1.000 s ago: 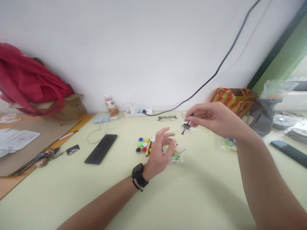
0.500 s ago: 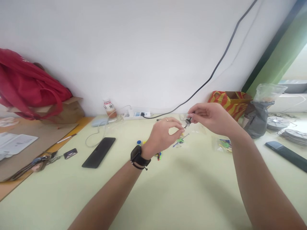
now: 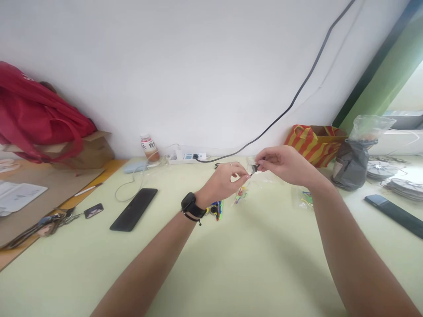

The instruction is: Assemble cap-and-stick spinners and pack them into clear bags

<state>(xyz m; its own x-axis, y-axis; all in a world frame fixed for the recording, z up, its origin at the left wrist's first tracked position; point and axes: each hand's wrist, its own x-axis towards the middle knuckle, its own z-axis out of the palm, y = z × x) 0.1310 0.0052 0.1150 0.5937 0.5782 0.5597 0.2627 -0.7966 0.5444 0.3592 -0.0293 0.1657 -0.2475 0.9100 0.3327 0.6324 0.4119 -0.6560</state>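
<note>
Above the table, my right hand [image 3: 280, 165] pinches a small round black-and-clear part [image 3: 254, 168] between thumb and fingertips. Its exact kind is too small to make out. My left hand [image 3: 228, 179], wearing a ring and a black watch, is closed in a pinch at the lower left end of the same part, where a thin dark tip shows. Under the hands lie small colourful plastic pieces [image 3: 241, 193], and another group of colourful pieces [image 3: 218, 210] is partly covered by the left wrist. A clear bag of green and yellow pieces [image 3: 307, 200] rests beside the right forearm.
A black phone [image 3: 134, 209], keys [image 3: 59, 220] and a bottle [image 3: 149, 148] are on the left. A power strip [image 3: 187, 158] with a black cable stands along the wall. Right of the hands are a striped bag [image 3: 313, 145], a grey bag [image 3: 352, 167] and a dark flat case [image 3: 393, 215].
Both hands have shifted slightly left with the small part between them. The left fingertips have drawn closer together, and the view has moved a little.
</note>
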